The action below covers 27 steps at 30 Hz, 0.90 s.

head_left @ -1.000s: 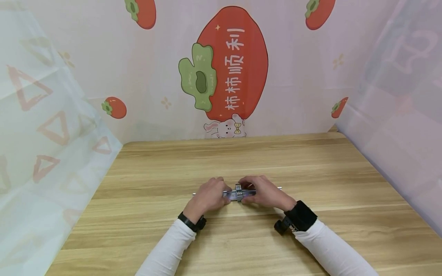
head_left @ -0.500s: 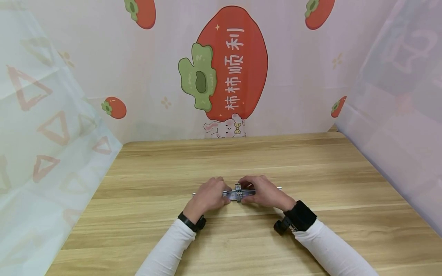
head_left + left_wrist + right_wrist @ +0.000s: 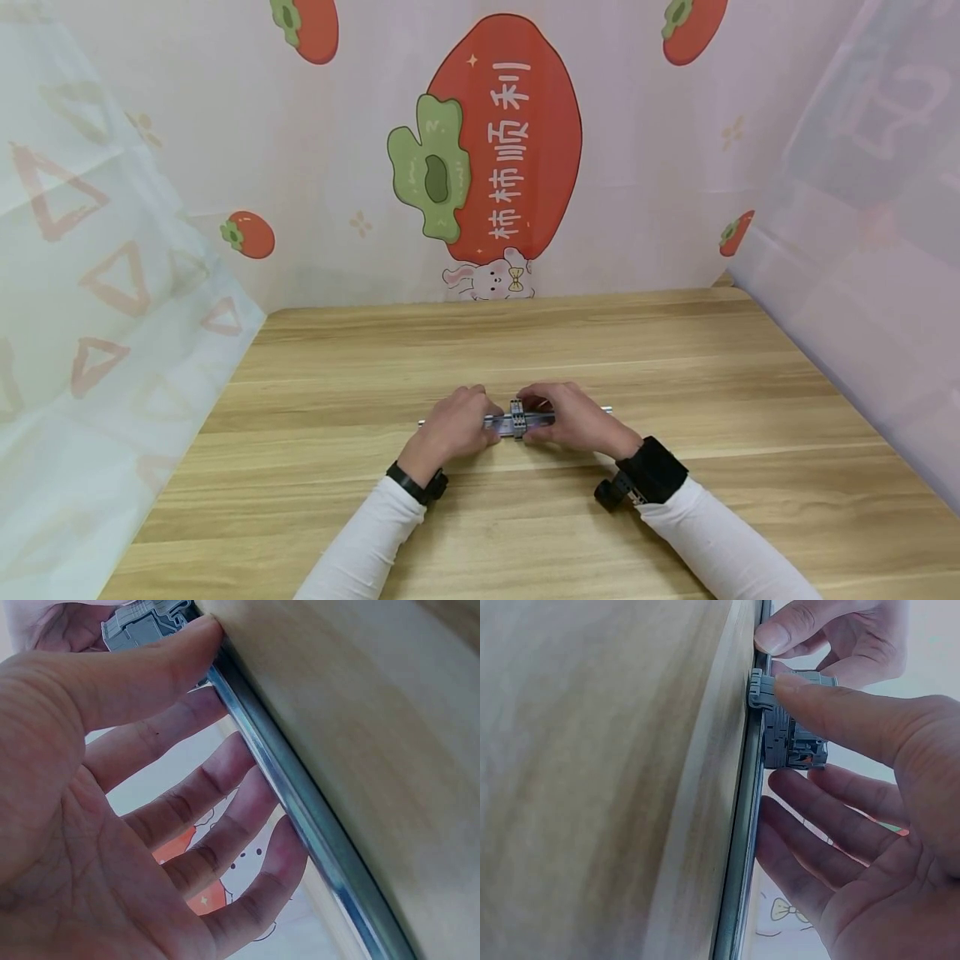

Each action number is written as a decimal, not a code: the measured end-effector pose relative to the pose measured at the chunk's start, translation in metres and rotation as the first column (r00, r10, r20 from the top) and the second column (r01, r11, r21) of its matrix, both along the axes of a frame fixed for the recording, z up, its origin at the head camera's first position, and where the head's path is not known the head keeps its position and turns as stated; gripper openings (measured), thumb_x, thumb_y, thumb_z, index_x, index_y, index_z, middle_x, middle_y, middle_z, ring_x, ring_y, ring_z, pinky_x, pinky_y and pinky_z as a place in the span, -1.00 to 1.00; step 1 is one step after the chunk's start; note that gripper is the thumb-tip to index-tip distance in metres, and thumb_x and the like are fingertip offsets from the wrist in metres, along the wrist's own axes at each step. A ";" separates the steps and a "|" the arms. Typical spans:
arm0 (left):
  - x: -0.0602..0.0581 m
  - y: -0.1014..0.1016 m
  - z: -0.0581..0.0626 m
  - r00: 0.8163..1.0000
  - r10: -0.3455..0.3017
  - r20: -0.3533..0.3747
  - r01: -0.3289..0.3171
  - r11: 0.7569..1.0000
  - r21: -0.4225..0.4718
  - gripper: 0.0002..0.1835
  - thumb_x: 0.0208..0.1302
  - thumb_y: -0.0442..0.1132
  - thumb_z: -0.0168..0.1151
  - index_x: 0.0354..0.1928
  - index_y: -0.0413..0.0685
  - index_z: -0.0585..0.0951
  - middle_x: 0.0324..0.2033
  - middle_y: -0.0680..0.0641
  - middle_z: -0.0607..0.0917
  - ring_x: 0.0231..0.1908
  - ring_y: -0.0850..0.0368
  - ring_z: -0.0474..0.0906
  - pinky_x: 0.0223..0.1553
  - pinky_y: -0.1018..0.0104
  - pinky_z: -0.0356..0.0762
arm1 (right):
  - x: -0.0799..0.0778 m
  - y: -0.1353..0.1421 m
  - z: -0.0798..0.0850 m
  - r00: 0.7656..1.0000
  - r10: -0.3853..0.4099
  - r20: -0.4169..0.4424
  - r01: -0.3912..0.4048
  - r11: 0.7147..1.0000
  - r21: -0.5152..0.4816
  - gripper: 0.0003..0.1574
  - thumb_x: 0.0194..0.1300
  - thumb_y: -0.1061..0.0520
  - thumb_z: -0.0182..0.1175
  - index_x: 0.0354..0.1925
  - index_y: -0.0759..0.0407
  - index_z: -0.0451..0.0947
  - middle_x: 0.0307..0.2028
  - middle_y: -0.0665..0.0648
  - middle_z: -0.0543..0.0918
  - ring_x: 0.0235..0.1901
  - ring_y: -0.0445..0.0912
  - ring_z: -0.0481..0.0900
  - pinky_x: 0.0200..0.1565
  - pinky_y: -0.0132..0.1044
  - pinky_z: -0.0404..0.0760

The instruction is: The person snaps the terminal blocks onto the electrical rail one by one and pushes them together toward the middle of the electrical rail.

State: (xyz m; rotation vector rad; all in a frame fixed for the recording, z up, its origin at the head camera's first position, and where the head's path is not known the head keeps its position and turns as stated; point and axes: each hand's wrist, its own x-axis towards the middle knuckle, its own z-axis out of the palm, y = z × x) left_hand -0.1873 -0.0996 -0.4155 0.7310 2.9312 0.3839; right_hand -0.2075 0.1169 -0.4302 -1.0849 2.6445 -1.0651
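Observation:
A metal DIN rail lies left to right on the table, carrying a small stack of grey terminal blocks near its middle. Left of the stack, my left hand grips the rail, thumb on the near edge and fingertips along the far one. My right hand pinches the terminal blocks from the right. In the right wrist view its thumb presses the near end of the stack, with the index fingertip at the other side; the lower fingers lie near the rail. The hands hide parts of the rail.
The wooden table reaches back to a printed curtain with persimmon drawings. Pale sheets hang at the left and right sides. Straps with small devices sit on both wrists.

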 end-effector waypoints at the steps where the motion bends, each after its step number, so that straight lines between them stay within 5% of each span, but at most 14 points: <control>1: 0.000 0.000 0.000 1.000 0.001 0.001 -0.001 1.000 0.000 -0.64 0.03 -0.07 0.33 -0.08 0.03 0.66 -0.34 0.07 0.46 -0.36 0.15 0.33 -0.43 0.32 0.32 | 0.000 0.000 0.000 1.000 -0.001 0.000 0.001 1.000 0.001 -0.32 -0.05 0.01 0.39 0.06 0.13 0.45 -0.12 0.02 0.59 -0.12 -0.12 0.54 -0.09 -0.21 0.45; 27: -0.001 -0.003 -0.001 1.000 -0.023 -0.011 0.023 0.999 0.023 -0.66 0.02 -0.03 0.33 -0.14 0.04 0.65 -0.34 0.05 0.49 -0.38 0.15 0.34 -0.42 0.32 0.31 | 0.002 0.002 0.005 0.999 -0.048 -0.025 0.050 0.996 0.077 -0.29 -0.11 0.01 0.43 0.03 0.19 0.46 -0.15 0.08 0.57 -0.16 -0.09 0.51 -0.13 -0.20 0.43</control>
